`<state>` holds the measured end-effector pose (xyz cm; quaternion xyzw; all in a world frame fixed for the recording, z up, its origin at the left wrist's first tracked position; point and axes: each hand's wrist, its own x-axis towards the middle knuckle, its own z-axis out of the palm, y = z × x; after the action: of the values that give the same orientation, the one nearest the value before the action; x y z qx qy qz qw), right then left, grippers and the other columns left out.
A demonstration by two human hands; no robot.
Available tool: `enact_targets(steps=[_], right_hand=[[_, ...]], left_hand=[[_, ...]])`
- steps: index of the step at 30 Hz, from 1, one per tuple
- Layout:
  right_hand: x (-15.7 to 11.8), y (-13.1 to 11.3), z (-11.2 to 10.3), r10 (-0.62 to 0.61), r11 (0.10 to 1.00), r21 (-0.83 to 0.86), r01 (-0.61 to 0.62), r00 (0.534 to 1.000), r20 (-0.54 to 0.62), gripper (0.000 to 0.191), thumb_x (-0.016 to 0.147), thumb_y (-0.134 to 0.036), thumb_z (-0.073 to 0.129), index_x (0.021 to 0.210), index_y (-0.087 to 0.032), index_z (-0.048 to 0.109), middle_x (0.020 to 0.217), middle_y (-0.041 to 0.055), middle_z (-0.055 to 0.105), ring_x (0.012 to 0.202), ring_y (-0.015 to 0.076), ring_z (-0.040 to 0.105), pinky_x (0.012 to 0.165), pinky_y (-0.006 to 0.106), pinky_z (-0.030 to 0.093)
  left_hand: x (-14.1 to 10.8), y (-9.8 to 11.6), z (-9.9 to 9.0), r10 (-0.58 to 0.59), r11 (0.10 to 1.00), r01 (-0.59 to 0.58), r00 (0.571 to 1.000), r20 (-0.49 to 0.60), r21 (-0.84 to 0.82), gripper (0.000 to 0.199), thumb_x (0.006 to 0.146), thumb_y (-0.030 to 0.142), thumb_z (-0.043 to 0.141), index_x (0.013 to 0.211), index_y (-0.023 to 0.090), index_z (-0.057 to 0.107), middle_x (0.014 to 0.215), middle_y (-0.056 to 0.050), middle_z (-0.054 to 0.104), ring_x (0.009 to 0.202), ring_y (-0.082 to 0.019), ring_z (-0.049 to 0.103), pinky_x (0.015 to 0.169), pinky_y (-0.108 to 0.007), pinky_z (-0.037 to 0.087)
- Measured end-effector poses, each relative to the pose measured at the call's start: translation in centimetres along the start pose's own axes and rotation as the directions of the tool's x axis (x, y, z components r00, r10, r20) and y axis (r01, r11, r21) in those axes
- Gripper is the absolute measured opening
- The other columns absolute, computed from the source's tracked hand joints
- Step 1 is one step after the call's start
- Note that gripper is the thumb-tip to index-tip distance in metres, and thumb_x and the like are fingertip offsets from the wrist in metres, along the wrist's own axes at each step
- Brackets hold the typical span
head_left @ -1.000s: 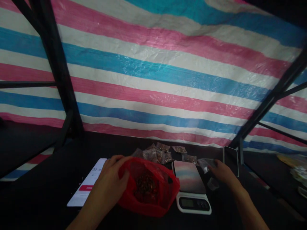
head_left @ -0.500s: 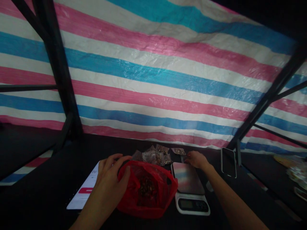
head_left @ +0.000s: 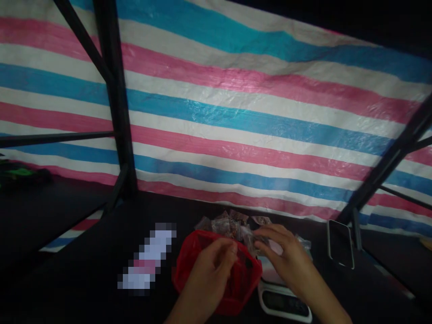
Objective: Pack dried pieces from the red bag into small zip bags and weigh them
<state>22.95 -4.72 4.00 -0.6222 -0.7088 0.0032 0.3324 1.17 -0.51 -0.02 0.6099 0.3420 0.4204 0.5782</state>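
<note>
While the left hand (head_left: 209,275) rests on the red plastic bag (head_left: 189,270), its fingers (head_left: 227,248) are pressed together, pinching the bag's rim. Just beside the bag, the right hand (head_left: 286,257) has its bent fingers (head_left: 266,234) around a small clear zip bag (head_left: 249,238), at the edge of a heap of small zip bags (head_left: 225,227) behind the red bag. A digital kitchen scale (head_left: 281,303) sits right of the bag, a smartphone (head_left: 340,244) farther right, and a pixelated object (head_left: 146,256) left of it.
</note>
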Motion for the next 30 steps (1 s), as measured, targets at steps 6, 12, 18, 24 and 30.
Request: enact_targets(steps=[6, 12, 18, 24, 30], right_hand=[[-0.9, -2.8, 2.5, -0.073, 0.988, 0.137, 0.071, 0.997, 0.007, 0.026, 0.091, -0.016, 0.076, 0.112, -0.03, 0.082, 0.111, 0.0043, 0.08, 0.11, 0.0266, 0.072, 0.101, 0.042, 0.055], [-1.0, -3.5, 2.7, 0.105, 0.951, 0.301, -0.066, 0.988, -0.114, 0.021, 0.095, -0.029, 0.069, 0.113, -0.028, 0.078, 0.118, 0.006, 0.076, 0.109, 0.0248, 0.071, 0.095, 0.037, 0.056], [-0.2, -4.6, 4.7, 0.221, 0.768, 0.568, -0.295, 0.955, 0.197, 0.019, 0.095, -0.037, 0.066, 0.084, -0.023, 0.073, 0.079, 0.0002, 0.074, 0.074, 0.0193, 0.069, 0.068, 0.028, 0.052], [0.3, -3.6, 5.5, 0.308, 0.718, 0.612, -0.332, 0.94, 0.148, 0.035, 0.094, -0.055, 0.066, 0.086, -0.021, 0.072, 0.08, 0.0036, 0.076, 0.075, 0.0216, 0.07, 0.067, 0.029, 0.052], [0.0, -3.9, 6.2, 0.249, 0.83, 0.511, -0.224, 0.968, 0.02, 0.023, 0.102, -0.042, 0.057, 0.093, -0.023, 0.068, 0.09, 0.0049, 0.076, 0.08, 0.0225, 0.072, 0.072, 0.03, 0.053]], left_hand=[[1.0, -1.1, 0.0, -0.039, 0.987, 0.047, 0.998, 0.058, -0.152, 0.054, 0.082, 0.073, 0.074, 0.081, 0.02, 0.064, 0.066, 0.004, 0.062, 0.053, -0.011, 0.052, 0.052, -0.024, 0.041], [1.3, -1.1, -0.2, -0.052, 0.989, 0.054, 0.999, 0.013, -0.14, 0.052, 0.082, 0.071, 0.076, 0.086, 0.02, 0.066, 0.065, 0.004, 0.062, 0.059, -0.012, 0.055, 0.057, -0.024, 0.043], [1.0, -1.0, -0.2, 0.0, 0.991, 0.005, 0.999, 0.036, -0.13, 0.043, 0.089, 0.063, 0.072, 0.084, 0.021, 0.063, 0.072, 0.004, 0.06, 0.064, -0.013, 0.055, 0.061, -0.025, 0.045], [0.9, -0.8, -1.1, -0.03, 0.999, 0.03, 1.0, 0.002, 0.034, 0.04, 0.097, 0.061, 0.06, 0.084, 0.023, 0.061, 0.073, 0.003, 0.061, 0.064, -0.016, 0.058, 0.062, -0.028, 0.047], [0.8, -0.5, -2.2, 0.086, 0.924, -0.055, 0.994, -0.065, 0.378, 0.024, 0.103, 0.042, 0.053, 0.089, 0.025, 0.064, 0.09, -0.004, 0.074, 0.085, -0.023, 0.07, 0.078, -0.035, 0.051]])
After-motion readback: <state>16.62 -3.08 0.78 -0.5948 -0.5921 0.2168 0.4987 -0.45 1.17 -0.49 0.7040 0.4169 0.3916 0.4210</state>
